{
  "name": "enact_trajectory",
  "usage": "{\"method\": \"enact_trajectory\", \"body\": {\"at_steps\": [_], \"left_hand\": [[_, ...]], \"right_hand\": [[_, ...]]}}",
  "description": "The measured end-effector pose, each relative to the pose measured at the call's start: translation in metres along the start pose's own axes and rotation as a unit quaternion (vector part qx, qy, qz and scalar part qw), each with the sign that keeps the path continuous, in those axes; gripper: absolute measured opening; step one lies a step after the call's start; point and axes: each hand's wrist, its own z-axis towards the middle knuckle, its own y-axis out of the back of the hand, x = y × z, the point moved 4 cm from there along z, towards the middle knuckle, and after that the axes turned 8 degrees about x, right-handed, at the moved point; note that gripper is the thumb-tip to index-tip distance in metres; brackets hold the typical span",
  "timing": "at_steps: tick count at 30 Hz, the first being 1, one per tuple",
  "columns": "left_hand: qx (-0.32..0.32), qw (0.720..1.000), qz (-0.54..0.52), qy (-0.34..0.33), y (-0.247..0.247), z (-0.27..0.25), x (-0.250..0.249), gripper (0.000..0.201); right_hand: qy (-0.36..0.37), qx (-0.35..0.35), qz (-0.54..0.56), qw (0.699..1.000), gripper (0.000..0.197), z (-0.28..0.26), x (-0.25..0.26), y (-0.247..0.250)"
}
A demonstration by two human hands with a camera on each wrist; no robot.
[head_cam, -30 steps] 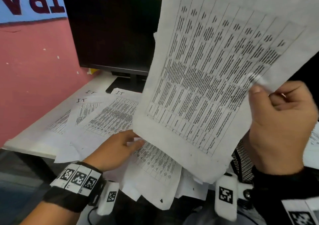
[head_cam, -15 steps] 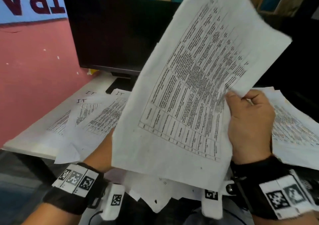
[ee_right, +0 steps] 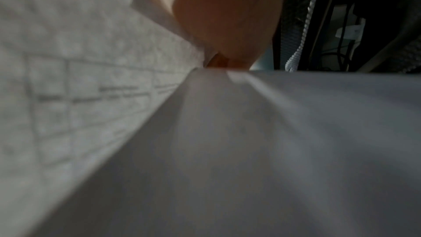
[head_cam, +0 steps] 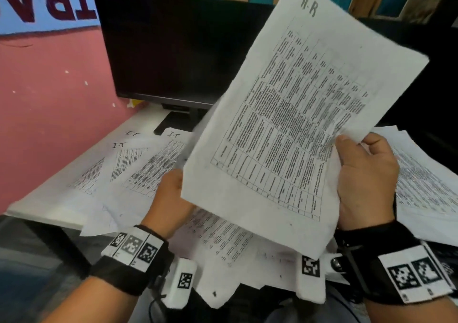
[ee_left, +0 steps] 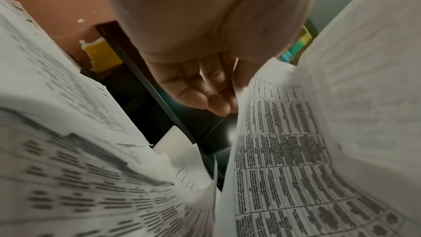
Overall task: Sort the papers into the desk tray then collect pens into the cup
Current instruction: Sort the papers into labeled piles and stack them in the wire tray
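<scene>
My right hand [head_cam: 357, 146] pinches the right edge of a printed table sheet [head_cam: 285, 129] marked "H-R", held up tilted in front of the monitor. My left hand [head_cam: 171, 191] sits behind that sheet's lower left corner, its fingers hidden in the head view. In the left wrist view the left fingers [ee_left: 205, 95] lie loosely straight, beside the edge of the raised sheet [ee_left: 284, 150]. Several sheets marked "I-T" [head_cam: 148, 164] lie fanned on the white desk. The right wrist view is blurred paper [ee_right: 273, 150] under the right hand [ee_right: 227, 24]. No pens or cup show.
A black monitor [head_cam: 178, 45] stands at the back of the desk, against a pink wall [head_cam: 49, 111]. Another pile of printed sheets [head_cam: 426, 186] lies to the right. The desk's front left edge [head_cam: 37, 213] is near. A black mesh surface [ee_right: 293, 24] shows past my right hand.
My right hand has lowered the raised sheet and swung it leftward. My left hand has lifted off the desk papers and gone behind the sheet's lower left corner.
</scene>
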Motion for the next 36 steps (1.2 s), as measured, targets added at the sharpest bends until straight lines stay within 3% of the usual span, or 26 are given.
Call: {"method": "enact_trajectory", "body": {"at_steps": [3,4,8,10,13,16,23,31,34,36], "left_hand": [[-0.100,0.988,-0.100,-0.056,0.019,0.013,-0.009,0.026],[-0.127,0.980,-0.142,-0.059,0.028,0.018,-0.007,0.027],[-0.210,0.940,-0.260,-0.069,0.059,0.021,-0.008,0.028],[-0.236,0.926,-0.286,-0.074,0.075,0.023,-0.004,0.024],[-0.258,0.916,-0.297,-0.084,0.103,0.024,0.008,0.010],[-0.277,0.903,-0.319,-0.079,0.123,0.020,0.010,0.012],[-0.249,0.937,-0.241,-0.047,0.145,0.007,0.010,0.051],[-0.304,0.917,-0.258,-0.026,0.158,0.004,0.034,0.017],[-0.266,0.917,-0.296,0.035,0.141,-0.001,0.034,0.006],[-0.219,0.899,-0.378,0.039,0.126,0.001,0.037,0.016]], "right_hand": [[0.021,-0.026,0.005,0.999,0.020,0.007,0.002,0.018],[0.024,-0.029,-0.001,0.999,0.017,0.008,0.001,0.022],[0.024,-0.008,-0.050,0.998,0.039,0.006,-0.008,0.026],[0.003,0.032,-0.086,0.996,0.040,-0.001,-0.018,0.020],[-0.051,0.079,-0.139,0.986,0.017,-0.008,-0.042,0.016],[-0.124,0.095,-0.141,0.978,0.024,-0.011,-0.064,0.016],[-0.191,0.107,-0.184,0.958,0.031,-0.014,-0.098,0.022],[-0.228,0.093,-0.187,0.951,0.041,-0.015,-0.112,0.030],[-0.257,0.092,-0.146,0.951,0.044,-0.016,-0.112,0.031],[-0.275,0.110,-0.122,0.947,0.043,-0.018,-0.112,0.026]]}}
